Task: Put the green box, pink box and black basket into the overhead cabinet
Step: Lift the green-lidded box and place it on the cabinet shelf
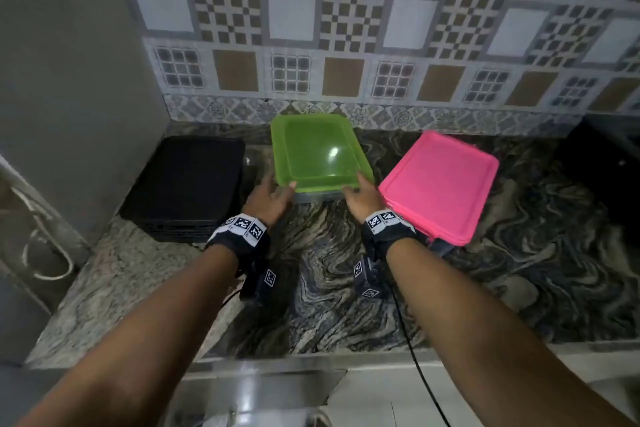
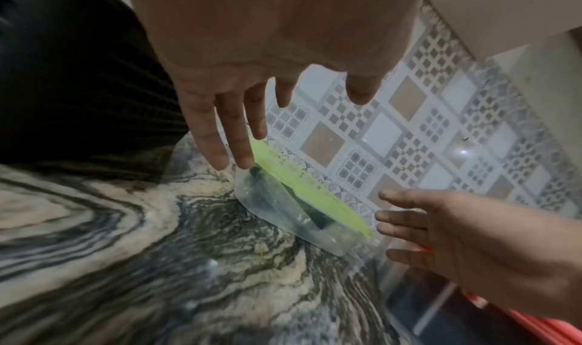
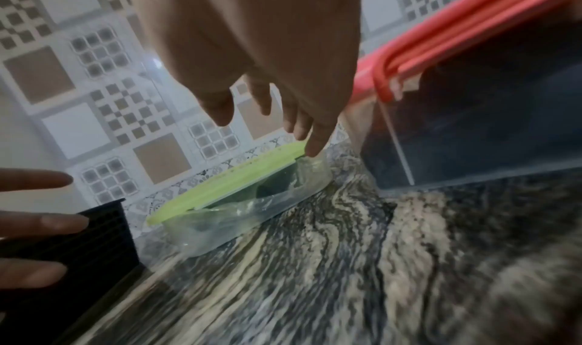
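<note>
A green box (image 1: 318, 152) with a clear base and green lid stands on the counter near the tiled wall. Left of it sits the black basket (image 1: 187, 187); on its right is the pink box (image 1: 440, 184). My left hand (image 1: 272, 194) reaches the green box's near left corner with straight, spread fingers. My right hand (image 1: 360, 196) is at the near right corner, also with straight fingers. In the left wrist view the left fingertips (image 2: 242, 158) meet the green lid's (image 2: 302, 196) end. The right wrist view shows the right fingertips (image 3: 315, 148) touching the lid's (image 3: 233, 188) other end.
The marbled stone counter (image 1: 329, 288) runs to a front edge with a steel surface (image 1: 259, 388) below. A grey panel (image 1: 69, 80) closes the left side. A dark object (image 1: 599, 163) stands at the far right. A black cable (image 1: 415, 357) hangs from my right wrist.
</note>
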